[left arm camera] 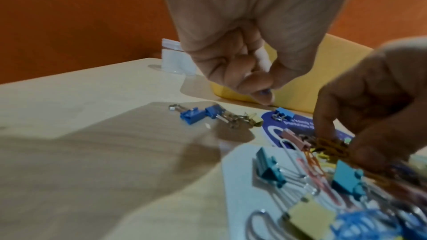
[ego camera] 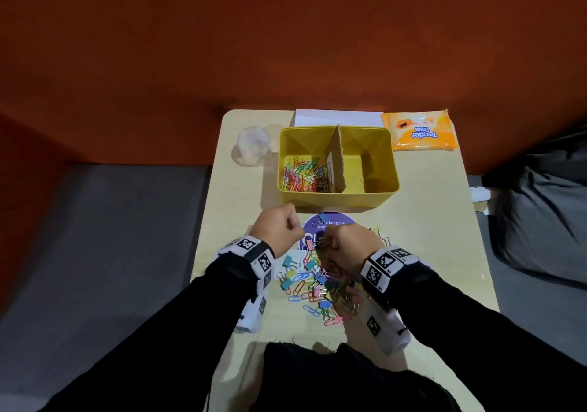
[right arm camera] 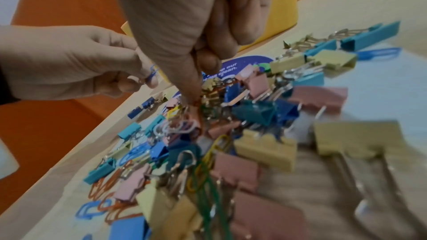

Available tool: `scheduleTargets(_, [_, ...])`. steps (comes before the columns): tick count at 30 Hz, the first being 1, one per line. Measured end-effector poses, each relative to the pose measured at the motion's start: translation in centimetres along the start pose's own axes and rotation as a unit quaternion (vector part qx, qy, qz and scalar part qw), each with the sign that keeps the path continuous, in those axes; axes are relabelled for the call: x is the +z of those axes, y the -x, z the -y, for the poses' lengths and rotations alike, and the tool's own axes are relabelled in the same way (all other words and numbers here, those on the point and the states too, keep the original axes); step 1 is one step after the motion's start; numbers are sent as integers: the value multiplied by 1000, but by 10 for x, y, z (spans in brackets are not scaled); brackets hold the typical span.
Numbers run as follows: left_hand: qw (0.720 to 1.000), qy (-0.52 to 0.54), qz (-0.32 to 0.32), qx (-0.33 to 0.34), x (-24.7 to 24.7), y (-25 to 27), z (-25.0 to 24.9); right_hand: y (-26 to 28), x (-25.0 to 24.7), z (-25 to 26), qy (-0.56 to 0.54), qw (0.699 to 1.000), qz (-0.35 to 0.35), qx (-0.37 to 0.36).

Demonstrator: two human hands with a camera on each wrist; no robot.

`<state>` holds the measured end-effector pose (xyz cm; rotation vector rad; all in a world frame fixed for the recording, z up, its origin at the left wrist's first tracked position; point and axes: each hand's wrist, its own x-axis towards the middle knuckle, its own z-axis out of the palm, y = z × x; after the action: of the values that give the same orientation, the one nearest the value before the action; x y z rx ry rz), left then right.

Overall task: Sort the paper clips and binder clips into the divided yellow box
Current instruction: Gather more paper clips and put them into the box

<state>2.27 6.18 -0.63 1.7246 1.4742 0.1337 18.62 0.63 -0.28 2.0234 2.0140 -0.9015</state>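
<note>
box (ego camera: 338, 197) behind clip pile (ego camera: 313, 287); cup (ego camera: 253, 145) left of box; packet (ego camera: 419, 130) right

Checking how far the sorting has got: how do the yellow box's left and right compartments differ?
The left compartment holds a heap of coloured paper clips; the right compartment shows almost bare floor, with no binder clips in it. The left looks wider at the front, since the cardboard divider slants. Both share the yellow box.
</note>
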Motion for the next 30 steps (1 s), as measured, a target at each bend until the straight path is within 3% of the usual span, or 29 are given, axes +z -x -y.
scheduleTargets(9, [983, 161, 47, -67, 5, 15, 15, 0, 1, 5, -49, 998, 10, 24])
scheduleTargets(11, [979, 167, 56, -105, 5, 17, 12, 3, -1, 0, -126, 991, -12, 53])
scheduleTargets(14, [969, 184, 82, -141, 3, 19, 5, 8, -3, -8, -296, 949, -28, 105])
scheduleTargets(16, [979, 141, 84, -118, 5, 19, 1, 10, -4, -12, -366, 923, -36, 113])
scheduleTargets(19, [996, -9, 68, -53, 11, 21, 2, 12, -3, -15, -407, 907, -30, 100])
scheduleTargets(23, [980, -193, 46, 6, 16, 23, 2, 13, -3, -13, -471, 877, 23, 87])
scheduleTargets(30, [962, -269, 51, 1, 23, 20, -12, 12, -2, -18, -500, 857, -17, 125])
